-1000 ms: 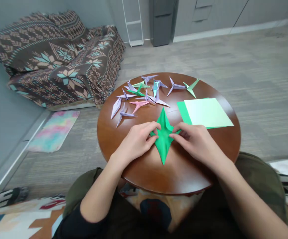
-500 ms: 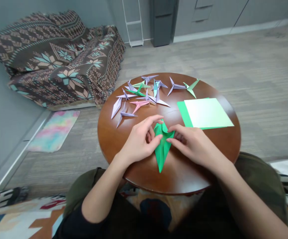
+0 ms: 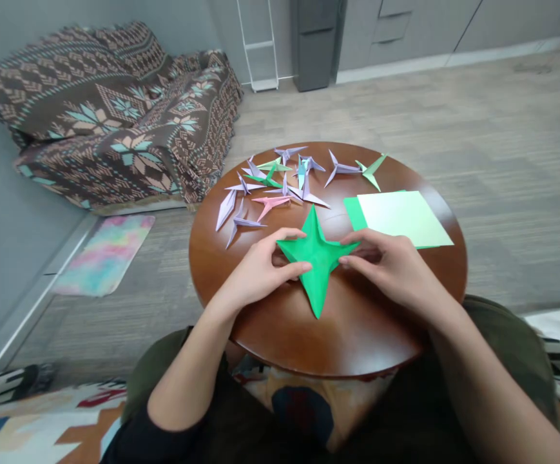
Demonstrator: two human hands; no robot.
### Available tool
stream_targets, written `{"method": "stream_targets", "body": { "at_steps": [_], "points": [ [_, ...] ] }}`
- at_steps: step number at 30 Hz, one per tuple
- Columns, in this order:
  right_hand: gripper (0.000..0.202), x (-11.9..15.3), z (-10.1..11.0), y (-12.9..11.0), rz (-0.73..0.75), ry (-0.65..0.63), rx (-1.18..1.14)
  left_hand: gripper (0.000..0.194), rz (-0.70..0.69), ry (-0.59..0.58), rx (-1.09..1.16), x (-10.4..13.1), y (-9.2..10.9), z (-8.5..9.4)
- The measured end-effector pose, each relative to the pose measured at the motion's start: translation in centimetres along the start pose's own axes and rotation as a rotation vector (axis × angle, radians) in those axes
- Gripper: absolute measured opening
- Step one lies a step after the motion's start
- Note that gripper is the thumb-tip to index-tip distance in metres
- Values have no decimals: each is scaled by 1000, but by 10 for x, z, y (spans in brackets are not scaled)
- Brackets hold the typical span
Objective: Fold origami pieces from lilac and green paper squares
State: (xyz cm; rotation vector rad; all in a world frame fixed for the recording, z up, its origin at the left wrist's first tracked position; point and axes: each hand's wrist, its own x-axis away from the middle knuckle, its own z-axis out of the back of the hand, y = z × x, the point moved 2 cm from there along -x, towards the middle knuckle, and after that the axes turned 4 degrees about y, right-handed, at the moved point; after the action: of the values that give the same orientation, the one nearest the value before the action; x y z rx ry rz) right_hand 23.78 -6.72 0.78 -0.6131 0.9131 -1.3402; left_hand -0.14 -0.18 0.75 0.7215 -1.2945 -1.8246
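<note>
A bright green sheet of origami paper (image 3: 316,258), partly folded, spreads into a four-pointed star shape above the near half of the round wooden table (image 3: 280,335). My left hand (image 3: 265,267) pinches its left point between thumb and fingers, the thumb lying over the front of the paper. On the other side, my right hand (image 3: 386,261) grips the right point between thumb and index finger. One long point aims toward me and the opposite one away from me. Fingers behind the paper are partly hidden.
Several folded paper cranes in purple, green and pink, such as a pink crane (image 3: 270,204), lie on the table's far left. A stack of pale and green square paper (image 3: 405,218) lies at the right. Beyond stands a covered sofa (image 3: 115,122).
The green paper has opened from a narrow kite shape into a wide star, its far point now standing out. Both hands have moved apart, each keeping hold of a side.
</note>
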Motion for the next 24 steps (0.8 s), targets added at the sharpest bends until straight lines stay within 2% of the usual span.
{"method": "stream_targets", "body": {
  "at_steps": [3, 6, 11, 15, 20, 24],
  "points": [
    [37, 1, 1, 2, -41, -59, -62, 55, 28, -35, 66, 0, 0, -3],
    [47, 1, 0, 1, -8, -103, 32, 54, 31, -41, 46, 1, 2, -6],
    [37, 2, -4, -6, 35, -161, 106, 48, -12, 0, -88, 3, 9, -12],
    [34, 3, -3, -7, 16, -142, 102, 43, -5, 40, -69, 1, 9, -12],
    [38, 1, 2, 0, -80, -110, -121, 36, 42, 48, 91, -4, 3, -1],
    [40, 0, 5, 4, -172, -112, -282, 39, 98, 39, 186, -6, 2, 8]
  ]
}}
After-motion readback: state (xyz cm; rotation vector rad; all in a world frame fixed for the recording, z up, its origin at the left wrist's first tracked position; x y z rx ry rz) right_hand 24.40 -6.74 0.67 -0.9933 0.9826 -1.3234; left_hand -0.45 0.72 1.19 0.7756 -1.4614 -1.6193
